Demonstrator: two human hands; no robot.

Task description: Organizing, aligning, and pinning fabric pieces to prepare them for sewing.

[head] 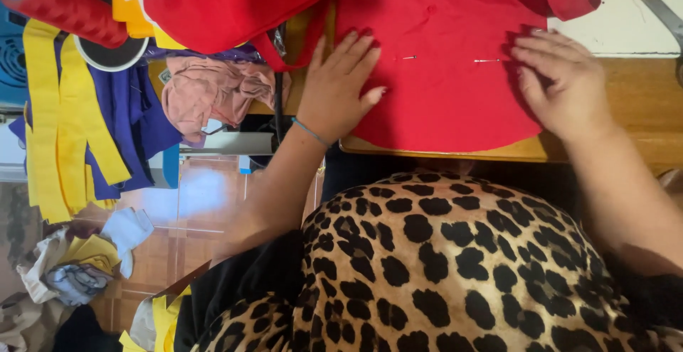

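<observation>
1. Fingers of both hands lie flat, slightly spread: left hand (334, 92) and right hand (562, 82) press one red cloth (441, 103) on the wooden table (640, 96).
2. Two pins (408, 57) sit between them.
3. Several yellow strips (50, 124) hang left.

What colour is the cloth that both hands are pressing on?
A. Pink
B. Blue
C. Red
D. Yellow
C: the left hand and the right hand both lie flat on the red cloth, which has pins stuck in it; the pink cloth and yellow strips lie off to the side, untouched.
</observation>
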